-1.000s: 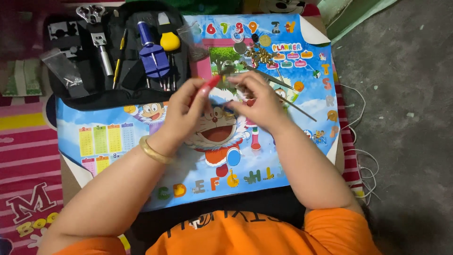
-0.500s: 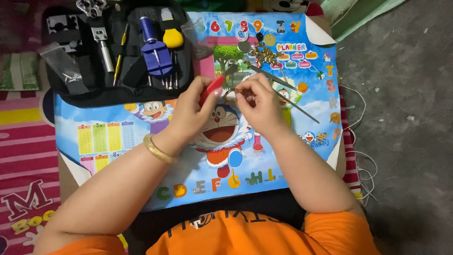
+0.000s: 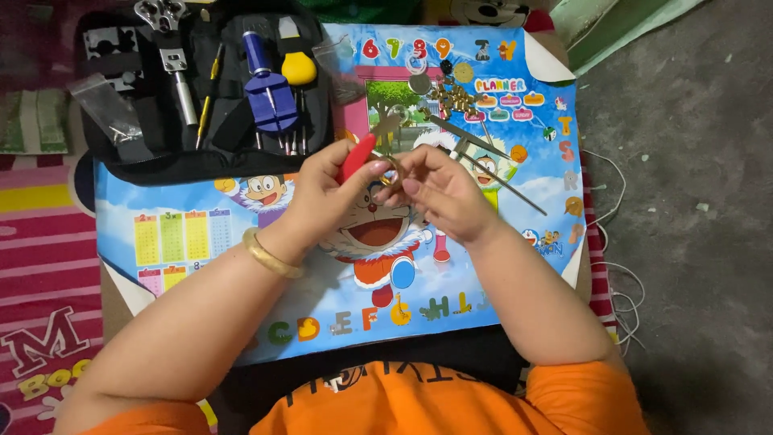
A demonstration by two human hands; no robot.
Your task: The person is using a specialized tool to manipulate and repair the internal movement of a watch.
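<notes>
Your left hand [image 3: 326, 193] is closed around the red handles of a small pair of pliers [image 3: 366, 153], whose metal tip points up and away from you. Your right hand [image 3: 439, 189] pinches something tiny just beside that tip; what it is cannot be made out. Both hands hover over a colourful cartoon mat [image 3: 201, 242], wrists bent inward, with a black tool case [image 3: 201, 105] beyond them.

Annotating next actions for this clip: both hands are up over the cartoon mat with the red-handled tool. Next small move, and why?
Probably a slight squeeze or twist of the red-handled pliers in the left hand. Their tip meets a small part, too small to identify, pinched in the right hand fingers. Both hands hover close together above the cartoon mat, so the work looks mid-grip, not finished.
</notes>
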